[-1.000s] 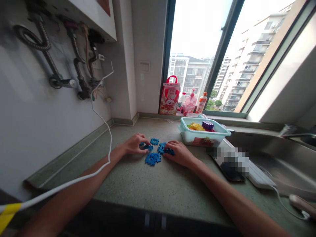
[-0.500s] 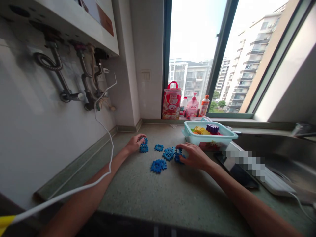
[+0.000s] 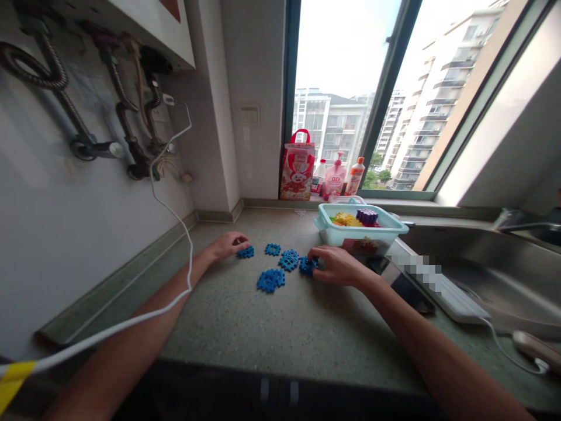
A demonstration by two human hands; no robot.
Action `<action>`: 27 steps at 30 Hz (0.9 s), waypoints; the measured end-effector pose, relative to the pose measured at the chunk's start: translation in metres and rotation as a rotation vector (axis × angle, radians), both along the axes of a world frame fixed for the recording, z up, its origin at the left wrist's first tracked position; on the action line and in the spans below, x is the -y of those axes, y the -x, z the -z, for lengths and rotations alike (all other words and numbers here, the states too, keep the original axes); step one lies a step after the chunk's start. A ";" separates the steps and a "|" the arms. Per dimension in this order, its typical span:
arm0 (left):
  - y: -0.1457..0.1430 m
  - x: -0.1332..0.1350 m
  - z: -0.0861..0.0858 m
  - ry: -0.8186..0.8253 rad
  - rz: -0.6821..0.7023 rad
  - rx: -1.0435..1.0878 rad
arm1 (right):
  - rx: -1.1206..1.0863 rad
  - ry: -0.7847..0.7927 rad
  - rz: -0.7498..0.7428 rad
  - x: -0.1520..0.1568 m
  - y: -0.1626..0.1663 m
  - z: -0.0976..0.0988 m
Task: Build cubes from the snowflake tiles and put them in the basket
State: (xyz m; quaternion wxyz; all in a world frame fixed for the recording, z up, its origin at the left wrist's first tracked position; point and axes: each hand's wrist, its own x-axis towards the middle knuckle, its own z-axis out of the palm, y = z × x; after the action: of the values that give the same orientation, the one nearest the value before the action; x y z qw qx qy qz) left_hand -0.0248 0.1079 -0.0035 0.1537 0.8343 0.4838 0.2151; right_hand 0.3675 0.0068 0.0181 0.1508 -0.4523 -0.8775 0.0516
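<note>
On the countertop lie several blue, notched, interlocking building pieces with openwork centres. My left hand (image 3: pixel 228 244) is closed, fingertips down on a blue piece (image 3: pixel 246 252) at the left of the group; its fingers partly hide the piece. At the right, my right hand (image 3: pixel 335 264) curls its thumb and fingers around another blue piece (image 3: pixel 307 266), which is partly covered. Between the hands are a single flat piece (image 3: pixel 272 249) and an overlapping cluster (image 3: pixel 288 260). Nearer to me sits another overlapping cluster (image 3: pixel 270 280), touched by neither hand.
Behind my right hand stands a pale-blue tub (image 3: pixel 363 234) with yellow and purple pieces. A dark phone-like slab (image 3: pixel 405 286) and white power strip (image 3: pixel 460 304) lie beside the sink (image 3: pixel 495 263). A white cable (image 3: pixel 144 316) crosses over my left forearm. Bottles line the windowsill.
The view has shifted, moving the scene slightly left and up. My left hand has lowered the piece it held raised at its fingertips. My right hand stays at the right-hand pieces, its fingers lower.
</note>
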 end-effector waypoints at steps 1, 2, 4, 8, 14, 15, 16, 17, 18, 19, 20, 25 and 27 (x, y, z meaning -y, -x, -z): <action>0.001 0.001 -0.002 -0.002 0.028 -0.021 | 0.002 -0.004 0.005 -0.001 0.000 0.001; 0.003 0.002 -0.003 -0.008 0.050 -0.046 | 0.004 -0.005 0.009 -0.001 -0.001 0.002; 0.005 0.003 -0.003 -0.034 0.075 -0.094 | 0.008 -0.004 0.014 -0.003 -0.002 0.004; 0.007 0.001 0.002 -0.068 0.103 -0.095 | 0.006 0.011 0.005 -0.004 -0.003 0.006; 0.007 0.003 0.004 -0.035 0.130 -0.021 | 0.005 -0.005 0.023 -0.005 -0.003 0.008; 0.007 0.003 0.004 -0.022 0.127 -0.011 | 0.009 -0.010 0.028 -0.005 -0.003 0.009; 0.007 0.003 0.004 -0.008 0.124 -0.003 | 0.013 -0.013 0.031 -0.006 -0.003 0.010; 0.007 0.003 0.004 0.005 0.118 0.005 | 0.016 -0.015 0.033 -0.006 -0.003 0.010; 0.007 0.002 0.004 0.013 0.110 0.010 | 0.017 -0.015 0.035 -0.007 -0.003 0.011; 0.006 0.002 0.005 0.014 0.098 0.013 | 0.015 -0.015 0.036 -0.007 -0.004 0.012; 0.005 0.003 0.006 0.007 0.082 0.014 | 0.010 -0.013 0.034 -0.008 -0.004 0.012; -0.008 0.010 0.011 -0.034 0.005 0.038 | -0.003 -0.013 0.022 -0.010 -0.004 0.015; -0.016 0.013 0.010 -0.044 0.015 0.080 | 0.000 -0.022 0.031 -0.010 -0.003 0.016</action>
State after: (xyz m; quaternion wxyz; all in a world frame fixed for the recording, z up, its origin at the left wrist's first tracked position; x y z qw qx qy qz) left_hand -0.0084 0.0949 -0.0132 0.1563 0.8316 0.4664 0.2577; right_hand 0.3705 0.0167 0.0020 0.1567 -0.4640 -0.8710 0.0396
